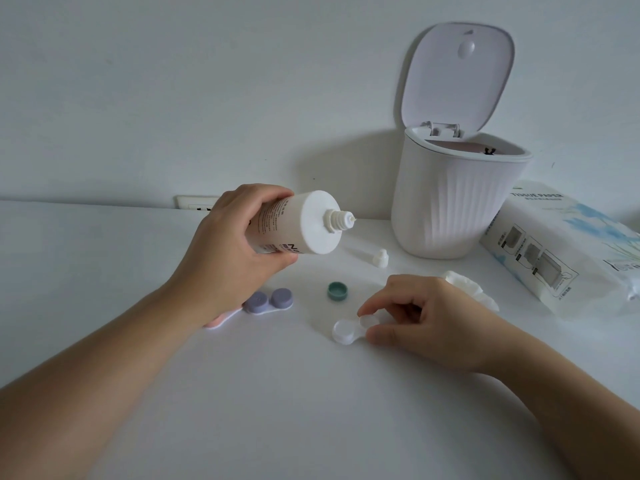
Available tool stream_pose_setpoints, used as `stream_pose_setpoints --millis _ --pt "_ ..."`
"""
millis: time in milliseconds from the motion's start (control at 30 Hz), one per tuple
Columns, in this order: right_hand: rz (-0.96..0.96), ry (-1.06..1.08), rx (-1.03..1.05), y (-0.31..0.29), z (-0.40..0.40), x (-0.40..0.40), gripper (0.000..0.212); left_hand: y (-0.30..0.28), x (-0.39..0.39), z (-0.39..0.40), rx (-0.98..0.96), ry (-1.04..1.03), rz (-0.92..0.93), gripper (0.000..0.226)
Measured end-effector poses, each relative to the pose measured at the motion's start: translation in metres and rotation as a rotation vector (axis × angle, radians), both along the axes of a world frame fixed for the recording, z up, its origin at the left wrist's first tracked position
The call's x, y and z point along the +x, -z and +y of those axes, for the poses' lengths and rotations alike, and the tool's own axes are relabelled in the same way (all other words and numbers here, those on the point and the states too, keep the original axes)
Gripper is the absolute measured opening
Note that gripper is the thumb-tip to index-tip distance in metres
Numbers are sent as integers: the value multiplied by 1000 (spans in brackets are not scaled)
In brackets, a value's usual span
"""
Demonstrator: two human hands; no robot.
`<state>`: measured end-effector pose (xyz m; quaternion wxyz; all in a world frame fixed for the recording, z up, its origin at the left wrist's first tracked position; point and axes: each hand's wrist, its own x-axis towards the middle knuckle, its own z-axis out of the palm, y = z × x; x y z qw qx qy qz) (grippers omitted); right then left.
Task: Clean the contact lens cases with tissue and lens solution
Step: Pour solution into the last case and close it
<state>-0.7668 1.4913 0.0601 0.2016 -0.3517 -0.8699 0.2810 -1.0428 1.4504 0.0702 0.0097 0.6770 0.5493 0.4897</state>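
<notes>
On the white table [311,410], near the middle, lies the clear lens case [349,329] — the right hand [422,323] pinches its right end between thumb and fingertips. To the left and higher, the left hand [235,244] grips the uncapped solution bottle [298,223], tilted, nozzle pointing right. A teal cap [337,291], a purple case [268,301] and a crumpled tissue [471,289] lie nearby.

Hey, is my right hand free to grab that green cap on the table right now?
Probably not yet: the right hand is pinching the white lens case. The green cap lies near it, uncovered.
</notes>
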Motion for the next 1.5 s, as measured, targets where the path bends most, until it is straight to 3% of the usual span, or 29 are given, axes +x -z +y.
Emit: stream_pose_setpoints --millis 300,867,1033,1167,1367,1500 --pt "-22 36 22 3 1 1 26 0 0 0 -6 6 -9 69" --pt "-58 26 54 2 -5 -4 5 0 0 1 2 18 18 67" --pt "-60 -21 29 2 -8 -8 33 0 0 1 23 19 51 70" --pt "-96 -26 67 3 -10 -11 40 0 -1 1 23 19 75 71" --pt "-37 0 28 5 -10 -12 21 2 -3 3 17 21 104 70" --pt "-10 21 -3 4 -9 -13 18 2 -4 4 18 15 116 72"
